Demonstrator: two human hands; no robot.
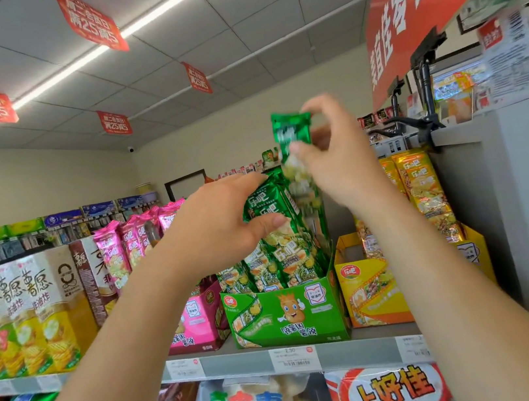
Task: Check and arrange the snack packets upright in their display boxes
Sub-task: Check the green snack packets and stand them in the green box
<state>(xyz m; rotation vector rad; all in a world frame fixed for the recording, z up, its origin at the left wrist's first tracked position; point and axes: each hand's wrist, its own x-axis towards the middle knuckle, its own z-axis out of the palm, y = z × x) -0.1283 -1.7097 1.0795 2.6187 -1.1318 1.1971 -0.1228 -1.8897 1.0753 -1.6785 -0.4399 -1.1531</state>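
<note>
- the left hand [222, 225] is closed around the tops of the standing green packets [284, 252], with the fingers behind and the thumb in front, so the row is kept together inside the green display box [287, 313].
- a raised green packet [292, 129] is pinched by the right hand [339, 160] near its top edge. it is held above the right end of the row, and its lower part is blurred.
- the pinch is made on a thin, glossy edge only; probably the packet could slip or turn if it is pushed down against the tight row.
- if the row is not pressed to the left enough, no gap may be opened, and the packet could be bent or left tilted over the others.
- if the left hand is taken away too early, the tall packets could lean forward and fall over the low front wall of the box, onto the shelf [239, 363].
- the yellow display box [372, 290] stands just beside on the right, so the packet could be dropped into the wrong box by a careless move.
</note>
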